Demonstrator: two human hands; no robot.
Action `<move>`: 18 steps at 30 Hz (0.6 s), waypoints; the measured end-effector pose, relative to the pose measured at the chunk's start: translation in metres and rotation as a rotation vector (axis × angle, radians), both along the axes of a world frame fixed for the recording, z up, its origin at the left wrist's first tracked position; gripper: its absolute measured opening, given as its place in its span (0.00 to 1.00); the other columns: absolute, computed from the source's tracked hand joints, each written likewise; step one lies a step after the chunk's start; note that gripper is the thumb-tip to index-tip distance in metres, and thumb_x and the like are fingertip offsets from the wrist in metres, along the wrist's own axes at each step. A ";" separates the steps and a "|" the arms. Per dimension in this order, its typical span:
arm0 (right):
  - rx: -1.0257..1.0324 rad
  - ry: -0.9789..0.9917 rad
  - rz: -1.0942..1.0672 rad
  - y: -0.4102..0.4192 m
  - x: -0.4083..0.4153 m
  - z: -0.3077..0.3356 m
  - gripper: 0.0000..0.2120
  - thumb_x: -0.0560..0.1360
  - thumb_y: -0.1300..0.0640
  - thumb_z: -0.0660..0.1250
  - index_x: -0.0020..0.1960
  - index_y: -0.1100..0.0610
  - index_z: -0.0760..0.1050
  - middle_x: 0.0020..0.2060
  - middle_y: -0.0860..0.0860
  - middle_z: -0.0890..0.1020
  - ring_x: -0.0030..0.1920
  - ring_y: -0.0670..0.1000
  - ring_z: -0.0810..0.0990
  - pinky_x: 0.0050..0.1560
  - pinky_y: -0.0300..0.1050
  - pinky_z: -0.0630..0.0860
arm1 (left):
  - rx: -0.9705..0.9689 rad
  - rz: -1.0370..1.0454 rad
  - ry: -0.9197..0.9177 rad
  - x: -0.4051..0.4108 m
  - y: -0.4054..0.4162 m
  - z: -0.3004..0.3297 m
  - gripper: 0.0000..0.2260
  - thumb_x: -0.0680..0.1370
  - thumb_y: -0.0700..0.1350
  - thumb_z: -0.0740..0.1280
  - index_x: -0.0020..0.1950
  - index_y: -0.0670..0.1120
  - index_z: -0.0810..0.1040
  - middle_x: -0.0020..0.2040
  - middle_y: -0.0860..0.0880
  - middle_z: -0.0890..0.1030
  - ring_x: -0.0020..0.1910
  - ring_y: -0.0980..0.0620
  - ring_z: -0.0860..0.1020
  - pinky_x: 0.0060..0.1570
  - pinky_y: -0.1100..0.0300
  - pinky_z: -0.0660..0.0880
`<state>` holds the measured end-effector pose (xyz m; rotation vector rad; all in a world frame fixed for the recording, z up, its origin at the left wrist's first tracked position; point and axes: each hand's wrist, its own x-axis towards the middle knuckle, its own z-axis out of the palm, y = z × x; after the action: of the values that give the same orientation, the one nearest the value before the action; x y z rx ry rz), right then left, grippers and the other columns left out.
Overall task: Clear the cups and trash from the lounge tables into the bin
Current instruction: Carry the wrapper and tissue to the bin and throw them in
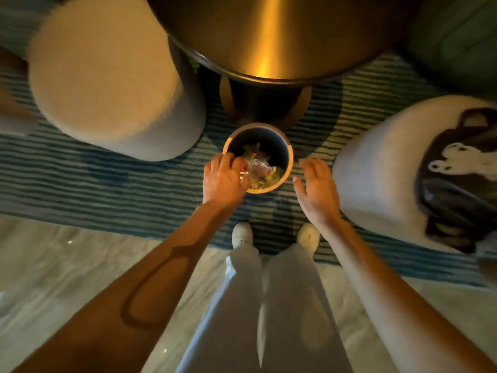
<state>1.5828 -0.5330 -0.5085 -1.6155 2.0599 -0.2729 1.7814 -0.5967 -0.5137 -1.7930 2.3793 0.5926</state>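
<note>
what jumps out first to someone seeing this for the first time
The small round bin on the striped rug, dead centre, with clear crumpled trash inside. The left hand reaches over its near rim with fingers curled down, while the right hand hovers open just right of it. Behind the bin, a glare streak runs down the round brass table.

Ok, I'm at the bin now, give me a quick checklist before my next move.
1. Bin upright on the rug: ok.
2. Room left in the bin above the trash: ok.
3. Left hand at the near rim, fingers curled: whether it grips anything, cannot tell.
4. Right hand empty, fingers straight, beside the bin: ok.
5. Table top cleared: cannot tell, only part shows.
6. Black bag on the right stool, not trash: cannot tell.
</note>
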 end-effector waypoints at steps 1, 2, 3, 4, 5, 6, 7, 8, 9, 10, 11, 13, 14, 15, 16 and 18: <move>-0.029 0.002 -0.031 0.020 -0.005 0.023 0.20 0.79 0.55 0.61 0.69 0.62 0.69 0.67 0.59 0.72 0.70 0.58 0.66 0.67 0.56 0.67 | -0.010 -0.038 -0.022 -0.004 0.008 0.023 0.20 0.78 0.52 0.61 0.68 0.46 0.70 0.69 0.44 0.70 0.69 0.44 0.66 0.66 0.49 0.62; -0.039 0.015 -0.059 0.040 -0.011 0.045 0.20 0.79 0.56 0.61 0.69 0.63 0.69 0.67 0.60 0.72 0.70 0.59 0.66 0.68 0.56 0.66 | -0.021 -0.080 -0.042 -0.010 0.018 0.044 0.21 0.78 0.51 0.61 0.69 0.45 0.69 0.69 0.44 0.70 0.69 0.43 0.65 0.67 0.48 0.62; -0.042 0.031 -0.088 0.062 -0.017 0.065 0.20 0.79 0.55 0.61 0.68 0.63 0.70 0.67 0.61 0.72 0.70 0.59 0.66 0.69 0.56 0.65 | -0.039 -0.130 -0.050 -0.017 0.030 0.065 0.21 0.78 0.51 0.61 0.69 0.45 0.69 0.69 0.43 0.69 0.70 0.43 0.65 0.67 0.48 0.62; -0.052 0.045 -0.120 0.084 -0.022 0.084 0.20 0.79 0.55 0.61 0.68 0.63 0.70 0.67 0.61 0.72 0.70 0.60 0.66 0.70 0.56 0.64 | -0.058 -0.196 -0.050 -0.024 0.043 0.084 0.21 0.78 0.50 0.60 0.70 0.44 0.68 0.69 0.43 0.69 0.70 0.42 0.64 0.67 0.47 0.61; -0.063 0.054 -0.159 0.106 -0.027 0.101 0.20 0.79 0.55 0.61 0.68 0.63 0.70 0.67 0.61 0.72 0.70 0.60 0.66 0.70 0.55 0.64 | -0.073 -0.265 -0.043 -0.032 0.057 0.103 0.21 0.78 0.50 0.60 0.70 0.44 0.68 0.69 0.42 0.70 0.70 0.42 0.65 0.67 0.47 0.61; -0.071 0.063 -0.203 0.129 -0.032 0.118 0.20 0.79 0.55 0.61 0.69 0.62 0.70 0.67 0.61 0.72 0.71 0.60 0.66 0.70 0.55 0.63 | -0.082 -0.330 -0.032 -0.041 0.072 0.120 0.21 0.78 0.50 0.60 0.69 0.43 0.69 0.69 0.42 0.70 0.70 0.41 0.65 0.67 0.47 0.60; -0.078 0.070 -0.253 0.152 -0.036 0.134 0.21 0.79 0.54 0.61 0.69 0.62 0.69 0.68 0.61 0.71 0.71 0.59 0.65 0.71 0.55 0.63 | -0.086 -0.385 -0.022 -0.050 0.088 0.134 0.21 0.78 0.49 0.61 0.69 0.43 0.69 0.69 0.41 0.70 0.70 0.41 0.65 0.67 0.46 0.60; -0.087 0.075 -0.309 0.175 -0.041 0.147 0.21 0.80 0.54 0.61 0.70 0.61 0.68 0.69 0.60 0.70 0.72 0.59 0.64 0.71 0.55 0.62 | -0.090 -0.434 -0.014 -0.060 0.104 0.146 0.21 0.79 0.50 0.60 0.69 0.43 0.69 0.69 0.41 0.70 0.70 0.41 0.65 0.67 0.46 0.61; -0.099 0.077 -0.365 0.199 -0.046 0.158 0.21 0.80 0.54 0.61 0.71 0.60 0.67 0.70 0.59 0.69 0.73 0.58 0.63 0.72 0.54 0.61 | -0.097 -0.473 -0.012 -0.071 0.119 0.155 0.21 0.79 0.50 0.59 0.69 0.43 0.68 0.69 0.41 0.70 0.69 0.41 0.65 0.67 0.46 0.61; -0.111 0.078 -0.422 0.221 -0.053 0.167 0.22 0.80 0.55 0.61 0.71 0.59 0.66 0.70 0.59 0.69 0.73 0.58 0.62 0.72 0.53 0.60 | -0.105 -0.503 -0.014 -0.083 0.135 0.164 0.21 0.79 0.51 0.59 0.70 0.43 0.68 0.69 0.42 0.69 0.69 0.41 0.65 0.67 0.46 0.61; -0.121 0.084 -0.480 0.244 -0.060 0.174 0.22 0.80 0.55 0.61 0.72 0.59 0.65 0.71 0.59 0.68 0.73 0.58 0.62 0.72 0.53 0.59 | -0.113 -0.529 -0.012 -0.096 0.152 0.171 0.22 0.79 0.52 0.58 0.70 0.44 0.67 0.70 0.42 0.69 0.69 0.42 0.65 0.66 0.47 0.61; -0.123 0.105 -0.584 0.290 -0.076 0.184 0.22 0.80 0.54 0.61 0.72 0.60 0.65 0.71 0.59 0.68 0.73 0.59 0.62 0.73 0.54 0.58 | -0.128 -0.597 0.016 -0.124 0.187 0.183 0.22 0.79 0.52 0.59 0.71 0.44 0.67 0.70 0.42 0.69 0.70 0.42 0.65 0.66 0.47 0.61; -0.118 0.111 -0.623 0.314 -0.084 0.187 0.22 0.80 0.54 0.61 0.71 0.61 0.66 0.70 0.60 0.68 0.73 0.59 0.63 0.73 0.55 0.59 | -0.132 -0.634 0.034 -0.139 0.206 0.189 0.22 0.79 0.51 0.60 0.71 0.43 0.67 0.71 0.42 0.68 0.71 0.42 0.64 0.67 0.47 0.61; -0.110 0.114 -0.654 0.338 -0.093 0.190 0.22 0.80 0.54 0.61 0.71 0.62 0.66 0.70 0.61 0.69 0.72 0.59 0.64 0.72 0.55 0.60 | -0.133 -0.669 0.044 -0.155 0.225 0.195 0.23 0.79 0.51 0.60 0.71 0.44 0.67 0.72 0.42 0.67 0.71 0.42 0.63 0.68 0.47 0.60; -0.107 0.116 -0.685 0.362 -0.103 0.195 0.22 0.80 0.54 0.61 0.71 0.63 0.66 0.69 0.62 0.69 0.71 0.60 0.65 0.71 0.54 0.61 | -0.136 -0.704 0.049 -0.171 0.244 0.200 0.23 0.79 0.51 0.59 0.72 0.44 0.66 0.73 0.42 0.66 0.73 0.43 0.62 0.69 0.48 0.59; -0.126 0.124 -0.757 0.410 -0.123 0.208 0.22 0.79 0.55 0.63 0.70 0.65 0.67 0.68 0.62 0.71 0.70 0.60 0.67 0.70 0.54 0.62 | -0.159 -0.772 0.066 -0.205 0.278 0.212 0.23 0.80 0.52 0.59 0.73 0.45 0.64 0.74 0.43 0.64 0.74 0.43 0.60 0.71 0.47 0.58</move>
<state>1.4595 -0.1229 -0.3003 -0.8555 2.7247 -0.5765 1.5768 -0.3185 -0.3019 -0.7536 2.9234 0.3608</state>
